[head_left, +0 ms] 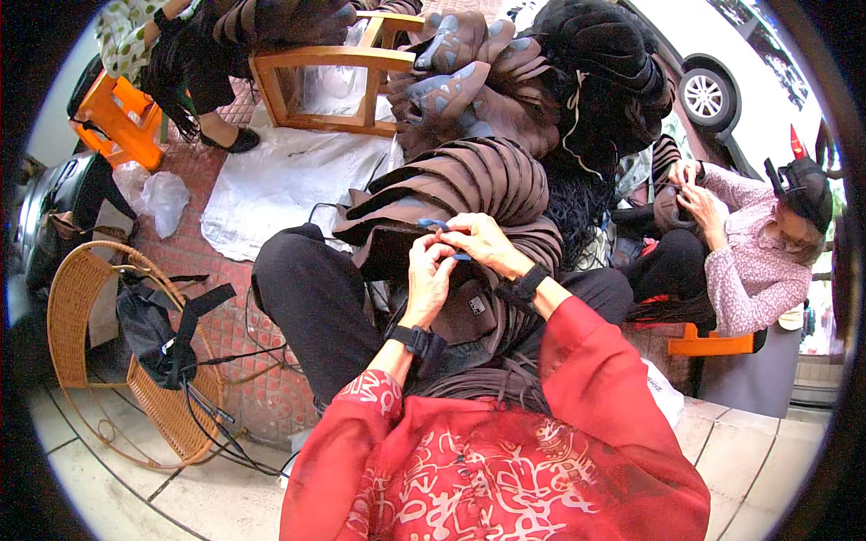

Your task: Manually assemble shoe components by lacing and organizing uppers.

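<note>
Above my lap, my left hand (428,281) and my right hand (487,243) come together with fingers pinched. Between them is a small blue piece (433,223); its ends show past my fingertips, but its kind is too small to make out. Just beyond my hands, a thick fanned stack of brown shoe uppers (469,176) lies across my knees. A brown piece with a small pale label (476,305) rests on my lap beneath my right wrist. Both wrists wear black bands.
A wicker chair (171,397) with a black bag (153,334) stands at left, cables beside it. Ahead are a white sheet (289,189), a wooden stool (338,59) and piled brown-and-blue uppers (446,95). A co-worker (749,243) sits at right; another person sits far left.
</note>
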Demonstrator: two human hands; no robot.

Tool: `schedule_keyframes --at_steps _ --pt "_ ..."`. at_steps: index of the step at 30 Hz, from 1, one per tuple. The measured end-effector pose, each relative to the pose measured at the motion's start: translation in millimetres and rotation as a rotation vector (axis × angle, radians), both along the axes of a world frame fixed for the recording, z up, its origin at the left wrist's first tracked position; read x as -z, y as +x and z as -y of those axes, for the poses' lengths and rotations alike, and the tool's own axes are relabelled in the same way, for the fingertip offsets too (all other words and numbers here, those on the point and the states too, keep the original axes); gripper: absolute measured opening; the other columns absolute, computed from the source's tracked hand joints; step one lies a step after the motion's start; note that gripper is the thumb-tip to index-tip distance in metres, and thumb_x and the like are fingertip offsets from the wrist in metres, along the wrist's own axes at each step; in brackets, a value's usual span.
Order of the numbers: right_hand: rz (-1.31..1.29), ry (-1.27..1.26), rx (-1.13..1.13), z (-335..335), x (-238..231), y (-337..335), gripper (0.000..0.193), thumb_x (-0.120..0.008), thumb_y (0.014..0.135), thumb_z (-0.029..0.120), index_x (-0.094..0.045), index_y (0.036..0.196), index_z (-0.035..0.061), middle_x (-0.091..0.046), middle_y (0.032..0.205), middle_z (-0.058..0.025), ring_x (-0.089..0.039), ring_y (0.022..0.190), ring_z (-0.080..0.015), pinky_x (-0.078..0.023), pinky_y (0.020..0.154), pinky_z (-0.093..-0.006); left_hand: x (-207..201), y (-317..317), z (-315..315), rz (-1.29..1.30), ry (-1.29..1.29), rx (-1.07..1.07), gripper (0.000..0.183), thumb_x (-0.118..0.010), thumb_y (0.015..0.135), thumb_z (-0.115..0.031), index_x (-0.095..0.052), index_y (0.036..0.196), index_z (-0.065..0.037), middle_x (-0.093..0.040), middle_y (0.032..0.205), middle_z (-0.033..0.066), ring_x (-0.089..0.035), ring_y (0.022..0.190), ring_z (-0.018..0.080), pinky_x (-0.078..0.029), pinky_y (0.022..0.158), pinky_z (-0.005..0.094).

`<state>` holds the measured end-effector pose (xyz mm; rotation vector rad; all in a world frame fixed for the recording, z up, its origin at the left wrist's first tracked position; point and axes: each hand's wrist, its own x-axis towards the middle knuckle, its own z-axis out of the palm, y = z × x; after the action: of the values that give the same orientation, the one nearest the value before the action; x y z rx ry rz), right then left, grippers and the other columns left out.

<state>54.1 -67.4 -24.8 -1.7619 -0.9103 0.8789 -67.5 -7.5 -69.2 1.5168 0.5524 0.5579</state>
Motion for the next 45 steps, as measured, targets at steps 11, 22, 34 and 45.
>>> schedule_keyframes --at_steps 11,22,34,45 --pt "0.038 -0.104 -0.014 21.7 -6.8 -11.0 0.027 -0.059 0.074 0.007 -0.056 0.1 0.0001 -0.058 0.081 -0.0045 -0.053 0.07 -0.009 -0.045 0.062 -0.0225 6.6 0.4 -10.2 0.029 -0.599 0.013 0.01 -0.056 0.079 -0.005 -0.06 0.087 0.0 -0.06 0.078 0.002 -0.054 0.066 0.0074 -0.044 0.061 0.0207" --pt "0.131 -0.094 0.055 22.8 -13.5 -19.7 0.017 -0.06 0.077 0.014 -0.063 0.085 -0.0004 -0.058 0.063 -0.0041 -0.051 0.053 -0.007 -0.042 0.05 -0.0224 -1.8 2.2 -21.2 -0.041 -0.469 0.162 0.013 -0.06 0.076 -0.009 -0.062 0.084 0.001 -0.061 0.074 0.0022 -0.053 0.065 0.0076 -0.043 0.061 0.0203" --pt "0.314 -0.02 -0.014 38.2 -9.0 -21.2 0.014 -0.058 0.07 0.012 -0.06 0.076 0.0001 -0.059 0.066 -0.0107 -0.057 0.059 -0.0178 -0.044 0.057 -0.0287 16.7 4.2 -27.0 0.244 -1.107 -0.019 0.016 -0.057 0.078 -0.005 -0.05 0.093 -0.007 -0.06 0.085 0.0096 -0.059 0.083 0.0211 -0.047 0.069 0.0327" --pt "0.195 -0.063 0.072 22.5 -10.7 -7.7 0.015 -0.058 0.074 0.015 -0.06 0.07 0.0001 -0.058 0.06 -0.0051 -0.053 0.054 -0.0111 -0.042 0.052 -0.0258 7.1 -5.7 -12.2 -0.014 -0.949 0.064 0.024 -0.058 0.077 -0.006 -0.051 0.099 0.0 -0.061 0.083 0.0079 -0.061 0.074 0.0154 -0.048 0.063 0.0236"
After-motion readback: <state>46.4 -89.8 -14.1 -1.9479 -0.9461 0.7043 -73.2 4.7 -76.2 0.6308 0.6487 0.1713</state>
